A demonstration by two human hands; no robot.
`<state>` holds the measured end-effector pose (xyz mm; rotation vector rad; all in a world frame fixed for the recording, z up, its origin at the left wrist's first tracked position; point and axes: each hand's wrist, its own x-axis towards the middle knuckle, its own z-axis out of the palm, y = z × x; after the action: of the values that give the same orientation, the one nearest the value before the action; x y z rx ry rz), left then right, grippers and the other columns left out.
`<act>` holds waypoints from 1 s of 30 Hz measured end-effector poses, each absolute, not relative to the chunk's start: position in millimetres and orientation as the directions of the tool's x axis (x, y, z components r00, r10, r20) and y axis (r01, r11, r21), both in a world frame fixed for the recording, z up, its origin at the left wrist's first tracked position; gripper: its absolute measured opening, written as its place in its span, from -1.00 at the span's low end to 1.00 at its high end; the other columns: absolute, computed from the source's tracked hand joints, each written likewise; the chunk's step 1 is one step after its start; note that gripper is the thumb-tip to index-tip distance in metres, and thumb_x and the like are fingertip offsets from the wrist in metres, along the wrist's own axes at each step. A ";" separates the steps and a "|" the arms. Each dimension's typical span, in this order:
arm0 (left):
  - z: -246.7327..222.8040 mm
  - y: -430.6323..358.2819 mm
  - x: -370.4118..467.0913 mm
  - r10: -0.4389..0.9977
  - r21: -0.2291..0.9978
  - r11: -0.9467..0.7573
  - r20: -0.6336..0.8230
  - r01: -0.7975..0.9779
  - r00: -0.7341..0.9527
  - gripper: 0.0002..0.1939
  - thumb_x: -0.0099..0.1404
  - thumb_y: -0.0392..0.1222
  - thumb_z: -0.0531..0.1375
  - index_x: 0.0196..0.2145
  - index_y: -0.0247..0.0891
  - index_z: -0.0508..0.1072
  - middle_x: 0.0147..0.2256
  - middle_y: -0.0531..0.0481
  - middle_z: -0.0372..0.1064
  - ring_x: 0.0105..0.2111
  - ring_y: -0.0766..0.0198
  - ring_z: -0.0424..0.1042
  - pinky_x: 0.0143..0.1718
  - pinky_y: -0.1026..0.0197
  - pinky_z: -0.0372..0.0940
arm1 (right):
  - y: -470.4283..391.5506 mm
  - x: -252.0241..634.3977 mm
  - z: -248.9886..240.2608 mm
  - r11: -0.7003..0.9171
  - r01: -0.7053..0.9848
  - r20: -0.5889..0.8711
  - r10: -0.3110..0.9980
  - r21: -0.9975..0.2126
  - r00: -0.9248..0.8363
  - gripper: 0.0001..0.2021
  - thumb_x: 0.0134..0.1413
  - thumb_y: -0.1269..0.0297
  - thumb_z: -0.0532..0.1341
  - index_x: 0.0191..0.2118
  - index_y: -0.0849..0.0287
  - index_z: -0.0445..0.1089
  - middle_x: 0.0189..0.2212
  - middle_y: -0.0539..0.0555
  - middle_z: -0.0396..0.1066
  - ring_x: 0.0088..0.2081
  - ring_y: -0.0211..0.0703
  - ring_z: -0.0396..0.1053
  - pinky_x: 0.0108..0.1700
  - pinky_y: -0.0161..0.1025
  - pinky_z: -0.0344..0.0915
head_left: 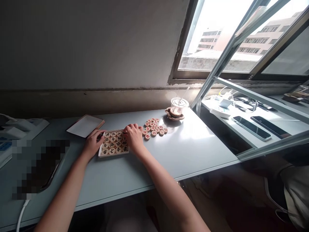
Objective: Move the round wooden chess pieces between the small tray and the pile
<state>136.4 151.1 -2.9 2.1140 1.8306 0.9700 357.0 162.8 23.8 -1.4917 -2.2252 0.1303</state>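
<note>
White box (pixel 113 156) of black-lettered xiangqi pieces (pixel 118 149) squares to 12 o'clock, long axis unclear; left hand (pixel 92 141) at 10, right hand (pixel 135 136) at 2, grips unclear.

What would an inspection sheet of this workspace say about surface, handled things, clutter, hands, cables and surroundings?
Surface: pale blue-grey tabletop.
Handled things: shallow white rectangular box holding round wooden black-lettered pieces; loose round wooden red-lettered pieces on the tabletop.
Clutter: clear plastic lidded cup; two dark rectangular phones.
Hands: left hand at the box's left edge; right hand over its right side, grip hidden.
Cables: white cable, lower left; tangled dark cables near phones.
Surroundings: grey wall, metal-framed window.
</note>
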 end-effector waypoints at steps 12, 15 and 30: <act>-6.5 155.6 124.3 0.920 0.511 -0.182 0.390 0.840 -0.037 -0.60 0.22 -0.06 -0.01 -0.10 -0.25 0.45 -0.15 -0.12 0.39 -0.14 0.14 0.37 -0.09 0.13 0.30 | 179.9 394.3 32.0 0.286 0.665 0.327 0.943 -0.690 -0.065 -0.79 0.23 0.18 0.08 -0.10 0.10 0.33 -0.19 0.00 0.45 -0.21 -0.22 0.31 -0.11 -0.26 0.08; -9.1 156.1 122.8 0.916 0.523 -0.178 0.398 0.833 -0.054 -0.59 0.23 -0.05 -0.01 -0.09 -0.27 0.45 -0.15 -0.13 0.40 -0.13 0.14 0.38 -0.07 0.10 0.30 | 184.0 404.0 24.6 0.255 0.765 0.250 0.960 -0.591 -0.127 -0.84 0.19 0.21 0.13 -0.27 0.12 0.42 -0.27 0.03 0.46 -0.14 -0.13 0.28 -0.07 -0.19 0.05; -11.9 153.4 127.5 0.901 0.613 -0.200 0.422 0.765 -0.102 -0.67 0.23 -0.21 0.05 -0.10 -0.28 0.47 -0.17 -0.13 0.40 -0.21 0.18 0.41 -0.11 0.11 0.34 | 190.6 406.9 1.2 0.311 0.931 0.207 0.940 -0.192 -0.272 -0.55 0.29 0.34 -0.20 0.18 -0.05 0.20 0.29 0.07 0.01 0.32 -0.03 -0.17 0.24 0.23 -0.28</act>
<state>127.5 153.4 -11.9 1.9807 1.8683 1.1868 406.9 190.6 1.2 -1.6930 -2.3011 0.0458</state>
